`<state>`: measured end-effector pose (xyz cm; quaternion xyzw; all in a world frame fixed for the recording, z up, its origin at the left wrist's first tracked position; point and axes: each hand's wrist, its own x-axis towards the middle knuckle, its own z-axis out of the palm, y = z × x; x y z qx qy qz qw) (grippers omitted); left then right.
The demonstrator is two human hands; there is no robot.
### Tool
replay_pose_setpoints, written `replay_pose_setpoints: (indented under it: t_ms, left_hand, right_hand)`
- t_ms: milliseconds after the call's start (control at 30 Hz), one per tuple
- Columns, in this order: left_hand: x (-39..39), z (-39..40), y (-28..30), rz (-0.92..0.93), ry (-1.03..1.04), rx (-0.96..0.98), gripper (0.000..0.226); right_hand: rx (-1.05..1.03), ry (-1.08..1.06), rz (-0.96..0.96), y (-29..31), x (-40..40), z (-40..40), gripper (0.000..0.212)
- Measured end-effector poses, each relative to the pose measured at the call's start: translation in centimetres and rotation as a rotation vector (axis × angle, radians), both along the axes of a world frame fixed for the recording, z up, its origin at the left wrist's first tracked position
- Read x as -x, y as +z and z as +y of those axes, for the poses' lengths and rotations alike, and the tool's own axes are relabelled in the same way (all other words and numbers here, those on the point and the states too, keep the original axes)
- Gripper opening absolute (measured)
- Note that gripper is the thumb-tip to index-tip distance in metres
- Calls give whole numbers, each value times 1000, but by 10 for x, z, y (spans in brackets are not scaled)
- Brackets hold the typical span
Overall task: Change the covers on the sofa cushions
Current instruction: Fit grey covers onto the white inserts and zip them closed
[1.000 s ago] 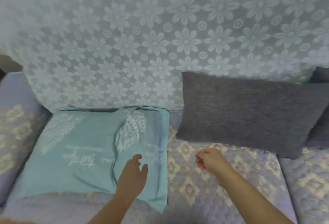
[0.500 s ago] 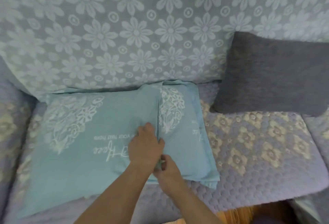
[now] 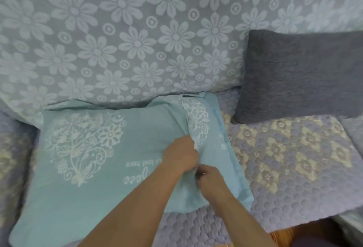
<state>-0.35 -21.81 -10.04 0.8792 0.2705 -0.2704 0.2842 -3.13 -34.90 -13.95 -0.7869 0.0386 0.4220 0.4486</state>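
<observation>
A light teal cushion (image 3: pixel 94 168) with a white floral heart print and upside-down lettering lies flat on the sofa seat at the left. Its cover has an overlapping flap (image 3: pixel 200 121) running down its right part. My left hand (image 3: pixel 180 153) pinches the edge of that flap. Just below and right of it, my right hand (image 3: pixel 211 180) grips the cover fabric at the same opening. A dark grey cushion (image 3: pixel 298 76) leans against the backrest at the right, untouched.
The sofa seat (image 3: pixel 284 160) is quilted lavender with cream flower patches. A pale blue throw with large daisies (image 3: pixel 121 36) drapes the backrest. A strip of wooden floor (image 3: pixel 280 237) shows at the bottom right beyond the seat's front edge.
Both hands came together on the teal cushion's flap; the right hand moved left from the seat. My view moved closer and leftward, so the grey cushion sits farther right.
</observation>
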Motion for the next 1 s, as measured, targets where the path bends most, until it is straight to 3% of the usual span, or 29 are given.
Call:
replay_pose_setpoints:
  t_ms: [100, 167, 233, 300, 400, 467, 533, 600, 700, 767, 833, 900, 1000]
  left_hand:
    - [28, 12, -7, -111, 181, -39, 13]
    - [54, 17, -4, -232, 357, -22, 20]
    - [74, 17, 4, -318, 476, 29, 23]
    - [86, 16, 12, -354, 519, 51, 24]
    - [93, 21, 22, -418, 597, 76, 21]
    - [93, 24, 28, -430, 606, 78, 20]
    - [87, 24, 32, -452, 636, 120, 18]
    - [80, 22, 41, -525, 687, 169, 18]
    - [85, 19, 57, -636, 707, 321, 17]
    - [96, 17, 61, -573, 596, 441, 12]
    - [109, 18, 50, -467, 525, 489, 15]
    - [108, 20, 31, -412, 519, 400, 27]
    - [73, 9, -4, -393, 583, 249, 22]
  right_hand:
    - [34, -226, -135, 3, -44, -16, 34]
    - [6, -54, -248, 6, -68, 9, 21]
    - [5, 217, -314, -2, -82, 54, 43]
    - [135, 404, -360, -10, -85, 93, 62]
    - [330, 440, -334, -13, -90, 107, 34]
    - [303, 323, -235, -5, -89, 95, 21]
    - [134, 194, -121, 13, -81, 87, 9]
    - [-76, 196, 53, 32, -64, 93, 23]
    - [-430, 103, 573, 34, -40, 112, 40]
    - [-437, -25, 728, 23, -37, 124, 40]
    - [-438, -54, 759, 8, -41, 129, 33]
    - [-462, 6, 858, 4, -49, 120, 28]
    - [-485, -80, 870, 0, -61, 77, 34]
